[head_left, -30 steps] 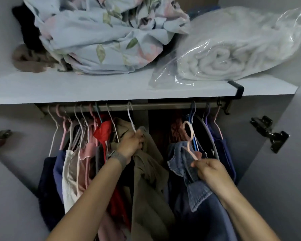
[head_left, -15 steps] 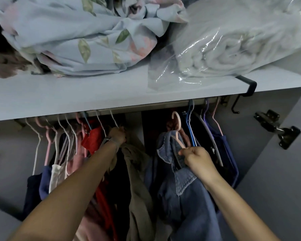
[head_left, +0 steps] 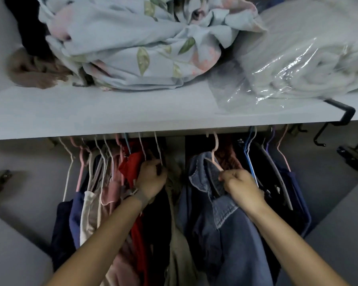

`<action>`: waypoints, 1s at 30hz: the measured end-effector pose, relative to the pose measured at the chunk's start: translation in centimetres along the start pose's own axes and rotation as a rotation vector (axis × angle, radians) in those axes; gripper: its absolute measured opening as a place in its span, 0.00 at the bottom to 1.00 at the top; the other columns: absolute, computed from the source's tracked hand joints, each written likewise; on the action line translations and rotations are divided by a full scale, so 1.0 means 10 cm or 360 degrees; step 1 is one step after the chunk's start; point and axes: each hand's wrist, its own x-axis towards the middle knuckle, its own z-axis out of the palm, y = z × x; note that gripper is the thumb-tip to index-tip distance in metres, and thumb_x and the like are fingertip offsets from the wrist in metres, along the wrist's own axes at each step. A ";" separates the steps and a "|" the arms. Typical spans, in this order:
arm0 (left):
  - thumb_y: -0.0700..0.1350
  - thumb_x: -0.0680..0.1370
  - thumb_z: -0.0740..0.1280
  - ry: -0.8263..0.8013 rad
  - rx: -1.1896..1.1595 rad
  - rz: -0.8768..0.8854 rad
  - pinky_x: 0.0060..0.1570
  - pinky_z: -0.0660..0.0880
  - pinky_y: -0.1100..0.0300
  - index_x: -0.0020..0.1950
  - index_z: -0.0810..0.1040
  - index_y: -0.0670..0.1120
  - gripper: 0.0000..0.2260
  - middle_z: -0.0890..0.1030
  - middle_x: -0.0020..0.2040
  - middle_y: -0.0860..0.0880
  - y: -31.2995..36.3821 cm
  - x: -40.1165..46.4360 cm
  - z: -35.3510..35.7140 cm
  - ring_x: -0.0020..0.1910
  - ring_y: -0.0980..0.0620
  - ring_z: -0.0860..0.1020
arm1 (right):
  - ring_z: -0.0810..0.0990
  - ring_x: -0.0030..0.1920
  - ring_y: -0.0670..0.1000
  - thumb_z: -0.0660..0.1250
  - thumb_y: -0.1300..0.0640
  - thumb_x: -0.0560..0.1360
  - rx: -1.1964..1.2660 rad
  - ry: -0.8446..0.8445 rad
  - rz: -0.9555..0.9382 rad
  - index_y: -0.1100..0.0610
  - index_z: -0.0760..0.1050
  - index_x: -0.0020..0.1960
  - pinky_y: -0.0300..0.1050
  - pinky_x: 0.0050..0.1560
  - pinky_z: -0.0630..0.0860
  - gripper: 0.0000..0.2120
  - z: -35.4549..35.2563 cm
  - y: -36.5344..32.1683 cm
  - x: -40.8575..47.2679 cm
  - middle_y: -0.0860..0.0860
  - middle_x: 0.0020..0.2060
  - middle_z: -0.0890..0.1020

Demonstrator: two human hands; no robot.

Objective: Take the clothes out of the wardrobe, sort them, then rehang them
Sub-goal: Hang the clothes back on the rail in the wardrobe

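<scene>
Two hands among the hanging clothes just under the pale grey wardrobe shelf (head_left: 112, 120).

Below that shelf, the left hand (head_left: 151, 179) is curled round the wire neck of a white hanger (head_left: 158, 148) carrying a khaki garment (head_left: 179, 234), right beside a red garment (head_left: 132, 168). To the right of it, the right hand (head_left: 243, 187) pinches the collar of a blue denim jacket (head_left: 225, 223) where it hangs on a pale pink plastic hanger (head_left: 215, 153) (its hook reaches up behind the shelf's front edge, so the rail itself cannot be seen). Further left under the shelf hang navy, blue, cream and pink garments on thin hangers; further right, dark clothes on a blue hanger (head_left: 248, 159). On top of the shelf lie a crumpled light blue floral bedsheet (head_left: 132, 48) and, to its right, a white rolled blanket in a clear plastic bag (head_left: 298, 65).
</scene>
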 end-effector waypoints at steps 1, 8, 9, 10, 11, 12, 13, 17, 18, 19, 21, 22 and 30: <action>0.39 0.75 0.65 -0.0040 -0.0065 -0.0018 0.53 0.75 0.54 0.47 0.79 0.47 0.05 0.82 0.46 0.45 0.04 -0.17 -0.08 0.46 0.46 0.79 | 0.61 0.20 0.43 0.61 0.63 0.76 -0.0009 0.0006 -0.0057 0.60 0.68 0.31 0.40 0.24 0.58 0.15 0.06 -0.10 0.06 0.49 0.21 0.64; 0.32 0.75 0.63 -0.0001 -0.0061 -0.0140 0.40 0.70 0.77 0.51 0.78 0.41 0.09 0.79 0.46 0.50 -0.07 -0.88 -0.51 0.43 0.56 0.79 | 0.70 0.29 0.51 0.61 0.57 0.76 -0.0290 0.0032 -0.0194 0.57 0.63 0.24 0.44 0.33 0.62 0.22 0.80 -0.29 0.66 0.52 0.24 0.68; 0.32 0.74 0.63 0.0045 -0.0002 -0.0123 0.40 0.70 0.78 0.52 0.79 0.41 0.09 0.79 0.46 0.49 -0.14 -0.92 -0.55 0.43 0.57 0.78 | 0.73 0.32 0.53 0.60 0.56 0.77 -0.0358 0.0010 -0.0182 0.57 0.65 0.26 0.45 0.34 0.63 0.21 0.91 -0.22 0.71 0.53 0.26 0.70; 0.32 0.74 0.64 0.0086 0.0048 -0.0095 0.40 0.69 0.78 0.52 0.79 0.41 0.10 0.79 0.46 0.49 -0.19 -0.95 -0.60 0.41 0.60 0.78 | 0.77 0.36 0.55 0.59 0.54 0.77 -0.0424 -0.0018 -0.0159 0.58 0.68 0.28 0.45 0.35 0.64 0.19 1.02 -0.13 0.74 0.55 0.29 0.74; 0.33 0.74 0.64 0.0113 0.0090 -0.0059 0.41 0.69 0.78 0.52 0.79 0.41 0.10 0.79 0.46 0.50 -0.23 -0.99 -0.64 0.40 0.63 0.77 | 0.80 0.41 0.58 0.58 0.54 0.78 -0.0473 -0.0037 -0.0144 0.59 0.73 0.33 0.45 0.37 0.67 0.17 1.10 -0.05 0.76 0.58 0.34 0.78; 0.33 0.74 0.64 0.0125 0.0115 -0.0033 0.42 0.70 0.78 0.52 0.79 0.42 0.10 0.79 0.46 0.51 -0.28 -1.03 -0.67 0.40 0.65 0.77 | 0.81 0.46 0.61 0.57 0.54 0.78 -0.0500 -0.0042 -0.0135 0.61 0.77 0.40 0.46 0.40 0.70 0.15 1.17 0.01 0.76 0.60 0.41 0.81; 0.34 0.74 0.64 0.0121 0.0123 -0.0022 0.43 0.70 0.76 0.52 0.79 0.44 0.10 0.79 0.47 0.51 -0.34 -1.07 -0.67 0.41 0.65 0.77 | 0.80 0.50 0.62 0.57 0.55 0.79 -0.0511 -0.0034 -0.0142 0.61 0.79 0.47 0.47 0.44 0.72 0.15 1.22 0.05 0.76 0.62 0.46 0.82; 0.42 0.73 0.62 0.0214 0.0222 -0.0021 0.52 0.72 0.66 0.54 0.80 0.46 0.11 0.80 0.49 0.51 -0.54 -1.11 -0.62 0.47 0.54 0.79 | 0.79 0.55 0.62 0.57 0.49 0.80 -0.0599 -0.0200 -0.0178 0.61 0.70 0.62 0.48 0.45 0.71 0.17 1.36 0.02 0.75 0.62 0.52 0.80; 0.45 0.73 0.61 0.0285 0.0345 0.0034 0.53 0.71 0.64 0.54 0.80 0.47 0.13 0.80 0.49 0.51 -0.54 -1.09 -0.62 0.48 0.51 0.79 | 0.78 0.55 0.62 0.58 0.48 0.80 -0.0616 -0.0262 -0.0184 0.61 0.66 0.65 0.47 0.44 0.71 0.20 1.40 0.02 0.73 0.62 0.53 0.80; 0.47 0.72 0.60 0.0349 0.0496 0.0095 0.54 0.71 0.61 0.55 0.79 0.48 0.15 0.80 0.50 0.50 -0.52 -1.05 -0.60 0.48 0.50 0.79 | 0.78 0.54 0.63 0.60 0.47 0.79 -0.0615 -0.0322 -0.0191 0.61 0.64 0.66 0.47 0.44 0.71 0.22 1.43 0.02 0.73 0.63 0.53 0.79; 0.53 0.73 0.59 0.0404 0.0801 0.0181 0.54 0.72 0.55 0.59 0.77 0.52 0.18 0.79 0.54 0.51 -0.48 -0.92 -0.54 0.52 0.48 0.78 | 0.79 0.54 0.62 0.63 0.50 0.78 -0.0603 -0.0434 -0.0209 0.63 0.63 0.66 0.45 0.43 0.70 0.23 1.49 0.01 0.72 0.62 0.54 0.79; 0.56 0.73 0.58 0.0360 0.0902 0.0138 0.55 0.72 0.53 0.63 0.74 0.55 0.19 0.77 0.58 0.52 -0.45 -0.86 -0.48 0.56 0.47 0.76 | 0.79 0.54 0.61 0.63 0.52 0.78 -0.0598 -0.0480 -0.0214 0.63 0.63 0.65 0.43 0.42 0.70 0.22 1.51 0.00 0.73 0.61 0.54 0.79; 0.63 0.75 0.57 0.0006 0.1105 -0.0344 0.52 0.70 0.52 0.66 0.64 0.58 0.22 0.72 0.62 0.51 -0.64 -0.44 -0.40 0.64 0.46 0.65 | 0.74 0.38 0.51 0.62 0.59 0.77 -0.0618 -0.0578 -0.0265 0.58 0.66 0.47 0.31 0.28 0.62 0.04 1.68 -0.06 0.72 0.47 0.33 0.72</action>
